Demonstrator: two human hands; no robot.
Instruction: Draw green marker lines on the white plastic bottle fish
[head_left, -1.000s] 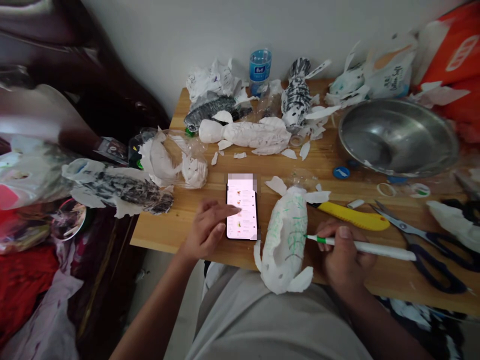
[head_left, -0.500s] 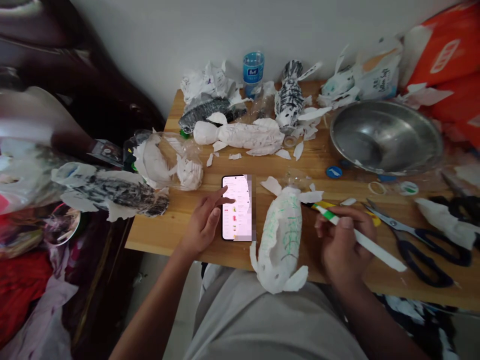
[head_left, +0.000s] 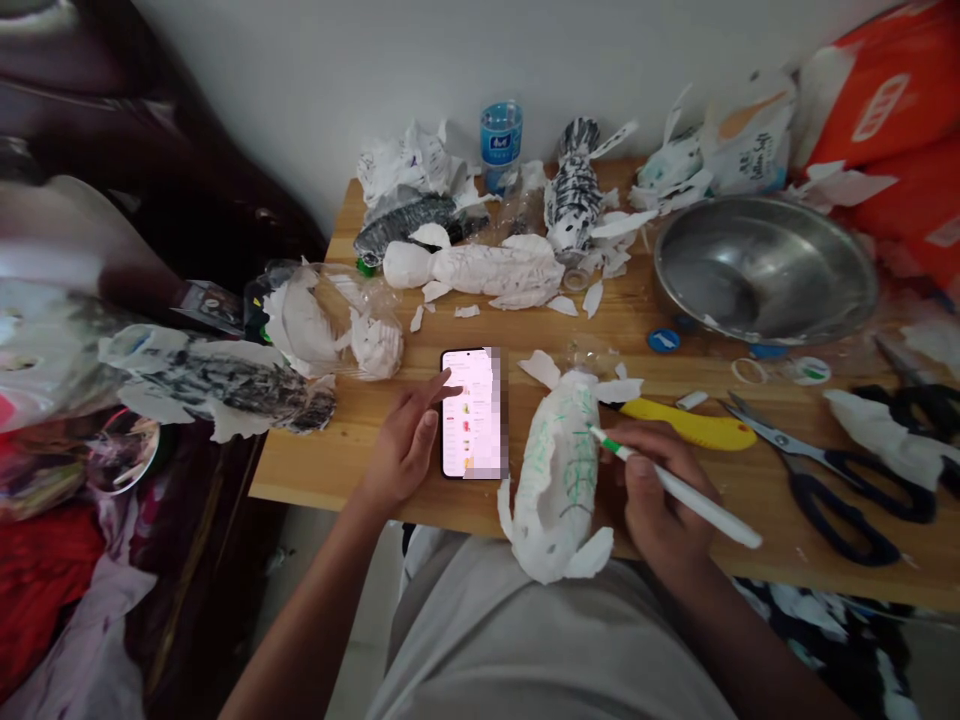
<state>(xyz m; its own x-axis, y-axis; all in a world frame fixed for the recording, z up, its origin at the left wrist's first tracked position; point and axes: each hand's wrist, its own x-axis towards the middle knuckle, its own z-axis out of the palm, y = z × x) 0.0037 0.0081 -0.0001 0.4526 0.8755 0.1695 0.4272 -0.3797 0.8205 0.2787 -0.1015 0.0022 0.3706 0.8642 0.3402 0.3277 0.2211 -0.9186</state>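
My right hand (head_left: 664, 490) grips a white marker pen (head_left: 716, 515) with a green band. Its green tip is at the right side of a white paper-covered figure (head_left: 551, 500), which bears green lines and has fin-like flaps. The figure lies on the wooden table at its front edge, close against my body. My left hand (head_left: 409, 435) is open, with fingers stretched over the left part of a lit smartphone (head_left: 476, 440) lying flat; whether the fingertips touch the screen I cannot tell. Beyond my right hand lie a yellow cutter knife (head_left: 694, 425) and a white pen cap (head_left: 691, 400).
Scissors (head_left: 832, 465) lie at the right, below a steel basin (head_left: 765, 270). Further back are a white paper figure (head_left: 499, 270), a black-and-white one (head_left: 576, 190) and a blue cup (head_left: 501, 140). At left, a black-streaked figure (head_left: 225, 375) overhangs the table edge.
My right hand has moved left with the marker, bringing its tip to the figure's right side. The yellow knife is now less covered. My left hand stays over the phone.
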